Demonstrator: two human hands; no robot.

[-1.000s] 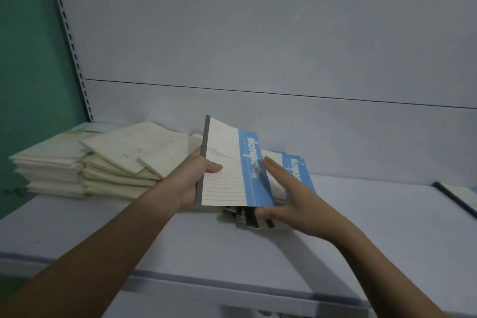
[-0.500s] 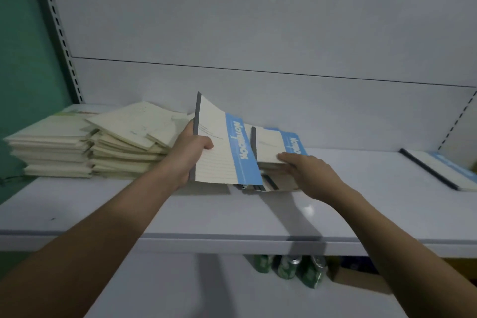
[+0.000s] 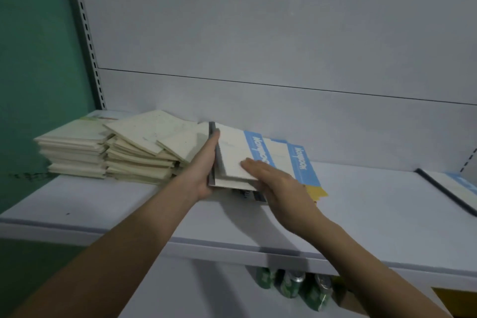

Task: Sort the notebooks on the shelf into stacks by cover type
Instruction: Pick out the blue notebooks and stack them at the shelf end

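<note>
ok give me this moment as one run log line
left hand: grips spine edge of top blue-band notebook | right hand: flat on its cover | pile: mid-shelf | cream stacks: left

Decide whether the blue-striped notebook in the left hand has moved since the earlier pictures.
Yes. The notebook in the left hand has come down from standing raised to lying nearly flat on the blue-striped pile on the shelf.
</note>
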